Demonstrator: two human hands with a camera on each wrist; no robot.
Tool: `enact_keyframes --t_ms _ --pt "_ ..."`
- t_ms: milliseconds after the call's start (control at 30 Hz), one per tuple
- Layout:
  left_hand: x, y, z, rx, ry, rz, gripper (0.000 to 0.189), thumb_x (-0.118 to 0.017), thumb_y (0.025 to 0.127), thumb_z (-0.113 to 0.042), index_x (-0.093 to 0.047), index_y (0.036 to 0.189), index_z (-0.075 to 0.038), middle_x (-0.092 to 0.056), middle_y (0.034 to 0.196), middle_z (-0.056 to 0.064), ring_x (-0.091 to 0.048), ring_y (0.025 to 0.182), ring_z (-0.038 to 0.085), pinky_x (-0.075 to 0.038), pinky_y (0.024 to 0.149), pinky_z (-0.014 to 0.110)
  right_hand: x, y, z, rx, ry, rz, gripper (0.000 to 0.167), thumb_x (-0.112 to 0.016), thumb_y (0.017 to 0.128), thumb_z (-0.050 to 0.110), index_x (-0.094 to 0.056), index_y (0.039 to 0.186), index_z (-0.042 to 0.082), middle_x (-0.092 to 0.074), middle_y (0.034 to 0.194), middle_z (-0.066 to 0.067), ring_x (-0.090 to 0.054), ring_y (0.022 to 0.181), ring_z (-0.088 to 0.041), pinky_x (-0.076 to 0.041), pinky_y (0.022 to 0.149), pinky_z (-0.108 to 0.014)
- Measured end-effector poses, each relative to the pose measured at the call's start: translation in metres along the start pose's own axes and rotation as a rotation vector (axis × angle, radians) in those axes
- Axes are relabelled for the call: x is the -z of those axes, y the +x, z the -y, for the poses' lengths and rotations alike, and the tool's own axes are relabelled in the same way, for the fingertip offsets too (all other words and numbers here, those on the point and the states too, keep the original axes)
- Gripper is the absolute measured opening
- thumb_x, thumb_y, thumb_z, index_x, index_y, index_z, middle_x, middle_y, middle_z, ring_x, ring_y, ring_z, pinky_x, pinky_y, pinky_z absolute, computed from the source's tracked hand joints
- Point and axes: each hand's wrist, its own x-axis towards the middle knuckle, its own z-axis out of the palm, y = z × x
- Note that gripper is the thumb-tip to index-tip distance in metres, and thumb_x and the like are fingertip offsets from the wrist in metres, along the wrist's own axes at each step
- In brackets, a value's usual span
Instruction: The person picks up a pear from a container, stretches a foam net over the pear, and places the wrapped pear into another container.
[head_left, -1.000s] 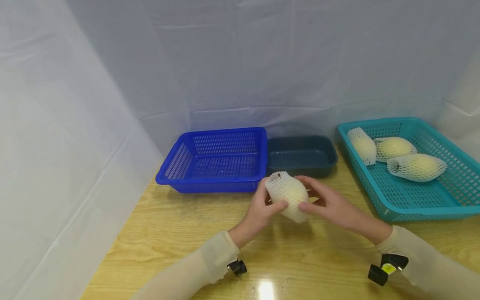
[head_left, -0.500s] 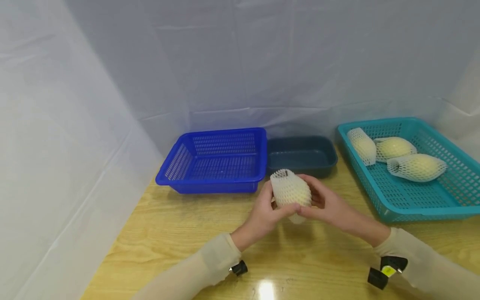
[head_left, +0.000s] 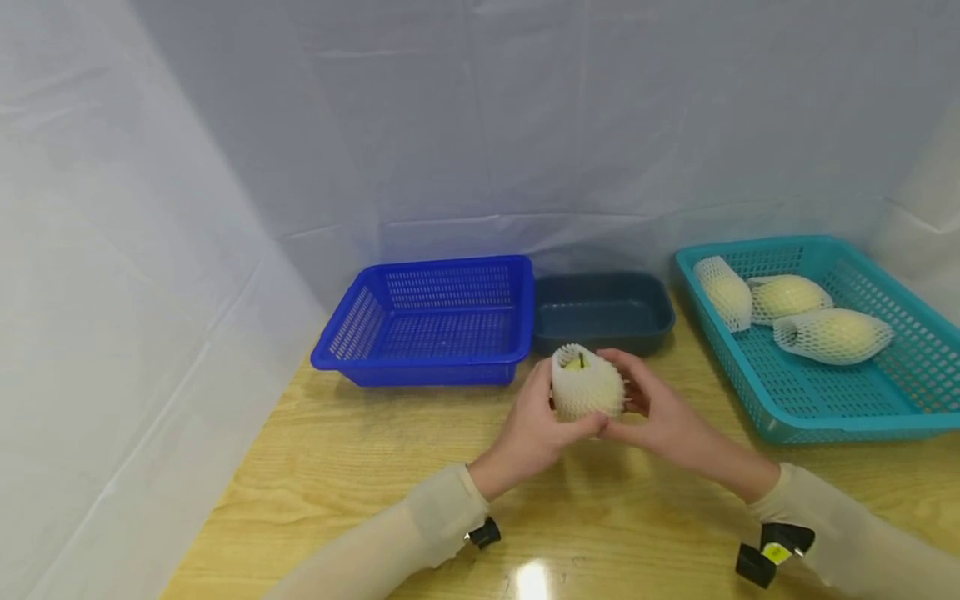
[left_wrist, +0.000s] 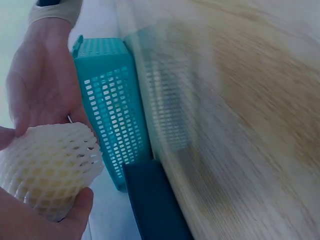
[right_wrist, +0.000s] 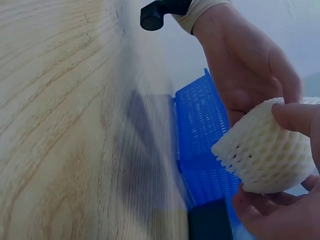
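Note:
A pale yellow pear in a white foam net is held up over the table between both hands. Its dark stem shows through the net's open top in the head view. My left hand grips the left side, thumb across the front. From the other side my right hand grips it, the two thumb tips meeting. In the left wrist view the net covers the fruit, with fingers curled about it. The right wrist view shows the net's edge beyond the fingertips; some fingers are hidden behind it.
Left at the back stands a blue basket. Next to it is a dark teal bin. A turquoise basket at the right holds several netted fruits. White sheeting hangs behind the wooden table.
The netted pear has been turned more upright, so its open top and stem now face the head camera. Both hands keep hold of it; the left hand has shifted slightly right.

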Motion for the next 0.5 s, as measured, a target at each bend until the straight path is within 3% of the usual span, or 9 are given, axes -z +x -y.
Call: enact_keyframes --t_ms 133,333,500 --pt "0.000 -0.001 0.002 -0.079 0.059 0.021 0.073 -0.082 0.082 -0.030 -0.045 0.143 -0.017 -0.053 0.128 0.002 -0.056 0.109 0.014 -0.054 0.088 0.027 0.002 -0.001 -0.001 0.044 -0.065 0.022 0.086 -0.079 0.088 0.017 -0.028 0.157 0.016 -0.046 0.146 -0.014 -0.056 0.121 -0.028 -0.052 0.095 -0.033" --pt "0.000 -0.001 0.004 -0.210 0.112 0.078 0.075 -0.080 0.081 -0.029 -0.043 0.146 -0.019 -0.049 0.135 0.001 -0.054 0.112 0.012 -0.054 0.090 0.026 0.008 -0.005 0.004 0.086 -0.171 0.046 0.098 -0.081 0.087 0.023 -0.017 0.161 0.029 -0.031 0.162 -0.006 -0.047 0.134 -0.025 -0.050 0.099 -0.047" --pt "-0.004 0.000 0.004 -0.296 0.124 0.113 0.082 -0.077 0.078 -0.023 -0.039 0.150 -0.017 -0.041 0.143 0.005 -0.049 0.122 0.015 -0.050 0.100 0.029 0.011 -0.008 0.010 0.148 -0.255 0.030 0.096 -0.085 0.082 0.023 -0.026 0.159 0.028 -0.039 0.158 -0.001 -0.044 0.139 -0.024 -0.045 0.104 -0.053"
